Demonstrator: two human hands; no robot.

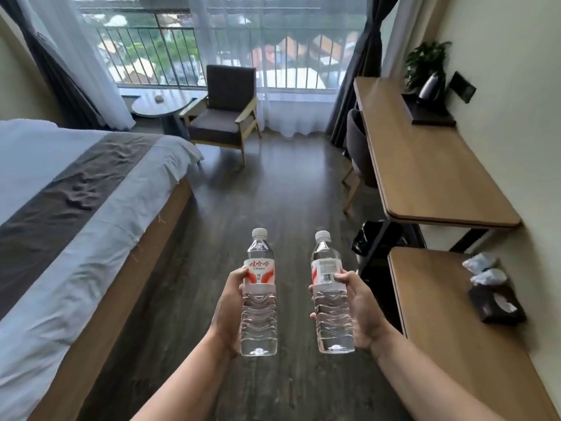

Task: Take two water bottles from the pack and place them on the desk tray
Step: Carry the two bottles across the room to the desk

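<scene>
Holding one upright bottle in each closed hand, left hand (226, 311) and right hand (361, 311), we judge the tray (431, 113) ahead-right on the worktop (425, 177), nearer our right.

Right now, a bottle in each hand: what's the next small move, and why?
Probably turn right and carry both toward the dark tray on the far desk. The left hand and right hand each hold a bottle upright over the floor, nowhere near the tray.
</scene>
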